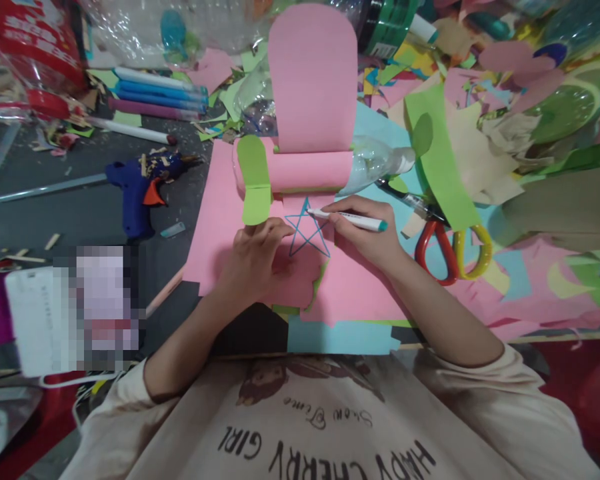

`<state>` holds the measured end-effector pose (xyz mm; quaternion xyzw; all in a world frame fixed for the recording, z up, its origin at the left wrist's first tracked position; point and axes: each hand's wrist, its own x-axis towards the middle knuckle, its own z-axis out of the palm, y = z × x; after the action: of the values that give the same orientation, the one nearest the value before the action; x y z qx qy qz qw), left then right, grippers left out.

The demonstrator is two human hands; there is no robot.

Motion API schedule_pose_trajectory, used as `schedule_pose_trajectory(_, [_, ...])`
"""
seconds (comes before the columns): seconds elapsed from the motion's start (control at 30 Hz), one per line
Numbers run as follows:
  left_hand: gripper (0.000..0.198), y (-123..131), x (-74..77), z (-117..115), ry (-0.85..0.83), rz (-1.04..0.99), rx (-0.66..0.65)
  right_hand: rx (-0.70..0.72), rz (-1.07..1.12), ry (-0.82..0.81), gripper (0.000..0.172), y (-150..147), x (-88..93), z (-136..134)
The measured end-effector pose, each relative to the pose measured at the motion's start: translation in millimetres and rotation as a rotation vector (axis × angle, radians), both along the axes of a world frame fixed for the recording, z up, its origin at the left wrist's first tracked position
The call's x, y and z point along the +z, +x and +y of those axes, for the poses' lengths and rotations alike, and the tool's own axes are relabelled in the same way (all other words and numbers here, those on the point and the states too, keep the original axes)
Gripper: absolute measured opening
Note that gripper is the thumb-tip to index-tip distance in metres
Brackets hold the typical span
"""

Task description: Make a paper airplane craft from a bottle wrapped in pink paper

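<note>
My right hand (365, 230) is closed around a white marker pen (353, 219) with a teal end, its tip touching pink paper. Under the tip is a five-pointed star (309, 235) outlined in blue-green, its top point coloured in. My left hand (257, 257) rests on the pink paper (293, 283) left of the star, fingers bent and thumb apart, gripping nothing. Just beyond the hands lies a clear plastic bottle (375, 163) wrapped in pink paper. A tall rounded pink panel (313, 80) and a folded green strip (255, 180) are attached to the wrap.
At left are a blue glue gun (137, 190), several markers (155, 93) and a red-labelled bottle (35, 47). Scissors (453, 250) with red and yellow handles lie right of my right hand. Paper scraps (510, 87) cover the far right. A partly blurred-out phone-like object (43, 320) lies lower left.
</note>
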<state>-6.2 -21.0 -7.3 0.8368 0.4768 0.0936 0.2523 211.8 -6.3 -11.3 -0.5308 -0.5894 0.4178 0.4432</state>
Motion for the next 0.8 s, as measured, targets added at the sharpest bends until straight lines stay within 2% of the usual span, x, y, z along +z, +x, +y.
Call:
schedule_pose_trajectory(0.17, [0.033, 0.1, 1.3, 0.2, 0.006, 0.009, -0.008, 0.049, 0.01, 0.037, 0.009, 1.0, -0.5, 0.4])
schedule_pose_trajectory(0.37, [0.034, 1.2, 4.0, -1.4, 0.032, 0.021, -0.015, -0.048, 0.108, 0.012, 0.006, 1.0, -1.0, 0.5])
schedule_pose_trajectory(0.5, [0.038, 0.5, 3.4, -0.7, 0.012, 0.02, -0.018, -0.043, 0.154, -0.005, 0.005, -0.6, -0.9, 0.7])
schedule_pose_trajectory(0.8, [0.037, 0.6, 6.5, 1.7, -0.01, 0.015, -0.034, -0.024, 0.051, -0.04, 0.009, -0.6, -0.3, 1.0])
